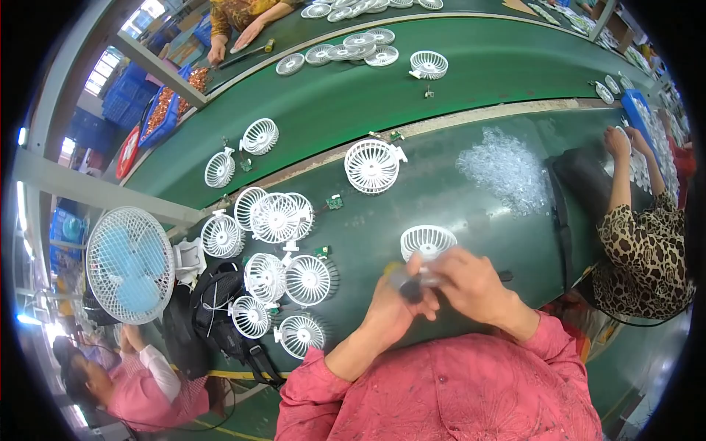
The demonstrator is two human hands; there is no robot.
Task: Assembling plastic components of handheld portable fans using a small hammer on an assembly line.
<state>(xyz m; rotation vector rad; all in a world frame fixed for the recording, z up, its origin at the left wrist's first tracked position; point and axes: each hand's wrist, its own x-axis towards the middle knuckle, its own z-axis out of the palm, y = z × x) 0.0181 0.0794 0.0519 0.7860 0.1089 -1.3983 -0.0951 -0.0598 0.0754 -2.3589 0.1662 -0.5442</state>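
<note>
Close in front of my body, my left hand (393, 303) is closed around a small dark grey piece (412, 288), blurred by motion, whose kind I cannot make out. Against the same piece, the curled fingers of my right hand (471, 283) press from the other side; what they pinch is smeared. Just beyond both hands lies a white round fan housing (429, 240) with radial slats, its near edge partly hidden by my fingers. A dark rod-like end (505, 276) shows beside my right hand.
White fan housings (276, 218) with small green circuit boards (334, 202) cluster at left; another housing (371, 167) lies farther back. Clear plastic pieces (504, 169) are heaped at right. A black backpack (220, 298) and a desk fan (131, 264) stand left. Co-workers sit on both sides.
</note>
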